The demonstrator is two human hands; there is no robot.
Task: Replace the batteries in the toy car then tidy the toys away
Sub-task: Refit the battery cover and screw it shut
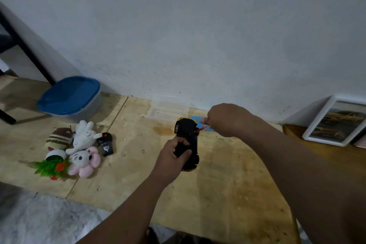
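Note:
A black and yellow toy car (187,134) is turned belly-up over the wooden floor. My left hand (172,159) grips its near end, thumb and fingers wrapped round the body. My right hand (225,120) pinches a small screwdriver (201,128) with a red shaft and clear handle, its tip against the car's underside. A black remote control (106,143) lies on the floor to the left. Beside it sit a white plush (84,137), a pink plush (84,161), a striped brown plush (58,138) and a fake green plant in a white pot (52,163).
A grey tub with a blue lid (70,98) stands at the back left by a black table leg (23,45). A clear plastic box (168,110) lies open against the wall, a blue card (195,120) beside it. A white picture frame (336,121) leans at the right. A grey rug (39,220) lies near left.

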